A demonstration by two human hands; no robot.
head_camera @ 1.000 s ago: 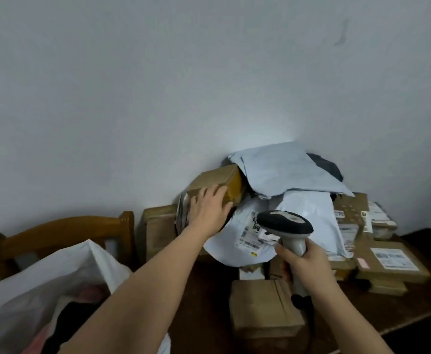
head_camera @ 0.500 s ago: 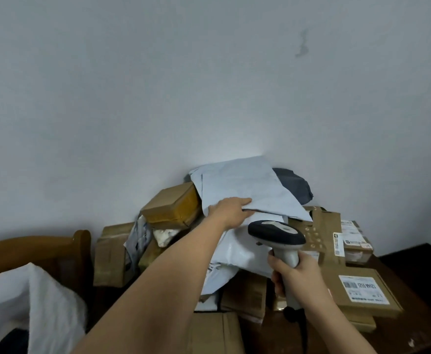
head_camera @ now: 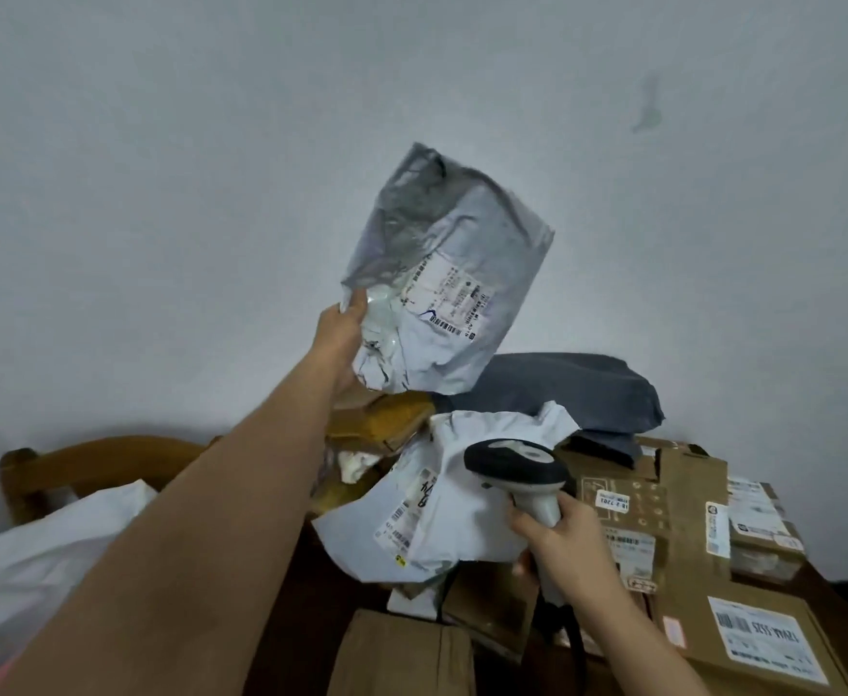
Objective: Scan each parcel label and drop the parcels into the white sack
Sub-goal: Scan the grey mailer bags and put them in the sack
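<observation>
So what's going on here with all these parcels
A person is working through a heap of parcels on a table. The left hand holds a grey mailing bag up in the air by its lower left edge, with its label facing the camera. The right hand grips a scanner lower down, not yet raised to that label. The white sack waits at the lower left, in front of a wooden chair.

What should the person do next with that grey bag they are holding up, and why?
Probably raise the scanner toward the label. The left hand holds the grey mailer label-side out, while the right hand keeps the scanner low, aimed elsewhere.
</observation>
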